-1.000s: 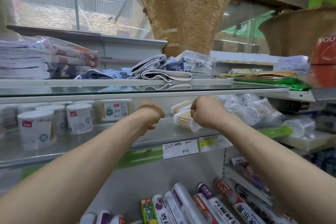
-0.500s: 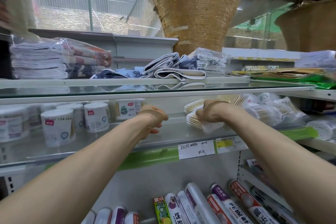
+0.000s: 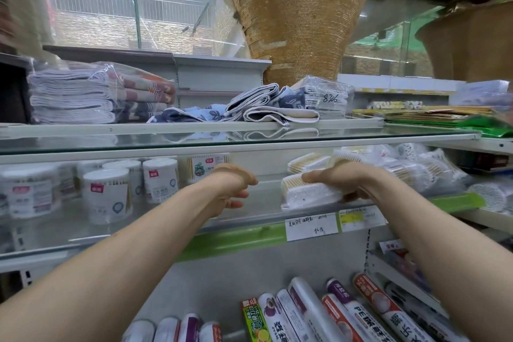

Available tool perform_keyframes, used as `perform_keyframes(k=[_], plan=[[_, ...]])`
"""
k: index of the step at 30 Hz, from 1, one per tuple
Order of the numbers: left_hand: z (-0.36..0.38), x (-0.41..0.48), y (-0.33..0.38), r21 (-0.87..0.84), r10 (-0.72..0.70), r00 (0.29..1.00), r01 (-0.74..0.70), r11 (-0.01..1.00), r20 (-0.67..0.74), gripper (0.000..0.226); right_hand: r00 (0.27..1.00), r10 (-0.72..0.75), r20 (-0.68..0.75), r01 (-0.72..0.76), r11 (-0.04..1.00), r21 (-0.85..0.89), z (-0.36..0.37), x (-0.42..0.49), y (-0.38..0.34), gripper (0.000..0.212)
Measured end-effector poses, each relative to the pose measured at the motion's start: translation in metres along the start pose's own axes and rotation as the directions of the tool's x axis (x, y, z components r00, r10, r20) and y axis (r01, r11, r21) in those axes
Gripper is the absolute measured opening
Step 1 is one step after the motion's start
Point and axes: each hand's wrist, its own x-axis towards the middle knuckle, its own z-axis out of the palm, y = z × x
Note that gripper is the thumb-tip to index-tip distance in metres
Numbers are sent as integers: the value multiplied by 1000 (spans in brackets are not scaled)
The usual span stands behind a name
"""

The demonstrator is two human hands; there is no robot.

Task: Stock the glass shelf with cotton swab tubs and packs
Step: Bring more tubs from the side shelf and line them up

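My right hand (image 3: 337, 178) grips a clear pack of cotton swabs (image 3: 308, 192) that lies on the glass shelf (image 3: 172, 219), fingers over its top and thumb under its right end. A second flat swab pack (image 3: 308, 163) lies just behind it. My left hand (image 3: 231, 189) hovers over bare glass at mid shelf, fingers loosely bent, holding nothing. White cotton swab tubs (image 3: 107, 195) stand in a group at the shelf's left. A boxed swab pack (image 3: 205, 166) stands at the back behind my left hand.
Bagged swab packs (image 3: 424, 166) pile up to the right. The upper glass shelf (image 3: 222, 137) hangs low over both hands and carries folded towels (image 3: 91, 94). Price labels (image 3: 311, 226) sit on the shelf's front rail. Cling film rolls (image 3: 347, 311) lie on the shelf below.
My right hand has lowered and flattened onto the swab pack, drawing it toward the shelf's front edge. My left hand has opened a little. The view has shifted left.
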Motion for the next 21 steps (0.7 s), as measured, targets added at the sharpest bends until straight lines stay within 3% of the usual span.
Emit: perform_keyframes(k=[4, 8, 15, 18, 21], plan=[[-11, -7, -2, -39, -2, 999, 3, 999, 43, 4, 996, -82, 15, 69, 910, 409, 3, -2, 7, 36], [-20, -12, -3, -69, 7, 998, -3, 998, 63, 17, 974, -220, -47, 197, 736, 648, 14, -10, 1, 49], [-33, -23, -9, -29, 53, 979, -48, 998, 198, 33, 915, -403, -36, 302, 622, 723, 41, -30, -26, 35], [-39, -28, -11, 9, 90, 961, -96, 995, 263, 32, 895, -445, 8, 303, 623, 721, 50, -34, -32, 38], [-45, -32, -14, 20, 123, 964, -132, 991, 237, 26, 872, -478, 107, 263, 641, 721, 51, -37, -33, 44]])
